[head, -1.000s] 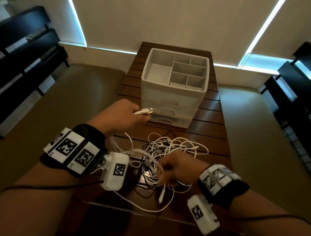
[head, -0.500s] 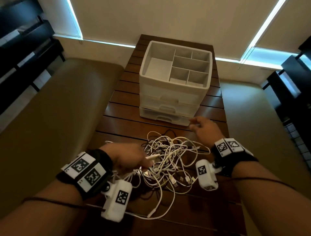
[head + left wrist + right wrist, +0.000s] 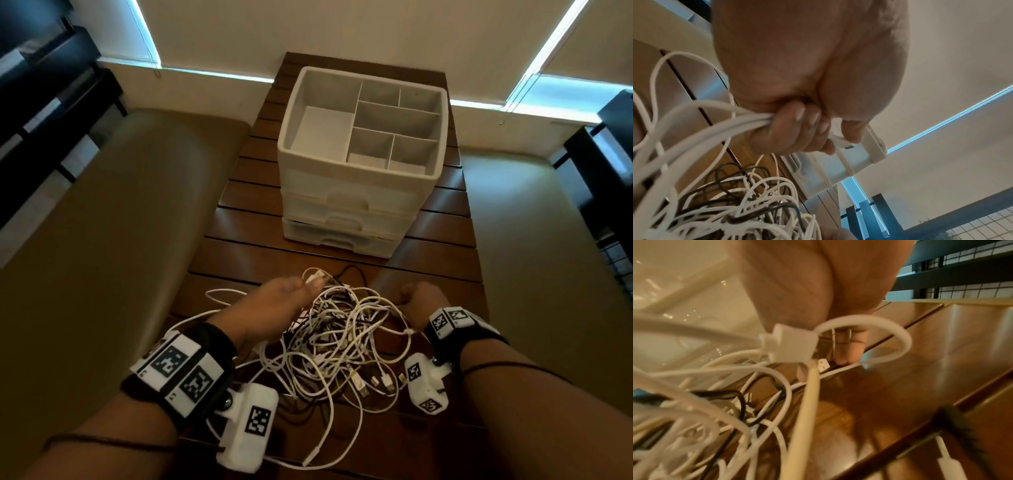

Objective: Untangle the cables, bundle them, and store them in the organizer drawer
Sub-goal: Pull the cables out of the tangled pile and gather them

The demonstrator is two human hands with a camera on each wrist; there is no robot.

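The left hand [image 3: 274, 301] is holding a few white cable strands in its curled fingers [image 3: 789, 128], with a white connector [image 3: 314, 276] sticking out past the fingertips; half a second ago this hand was lower, at about 7 o'clock of the pile, and now it is reaching up toward 11 o'clock. The right hand [image 3: 423, 305] is coming back from the organizer [image 3: 359, 192] and is now sitting at 2 o'clock of the pile, fingers bent down; whether it is really gripping a strand I cannot tell. The cables [image 3: 346, 342] are lying in one knot on the wooden table [image 3: 239, 222], near the organizer at 12 o'clock, whose drawers are looking closed. In my judgement, the untangling is only beginning: one end is found and both hands are getting ready to pull it free.
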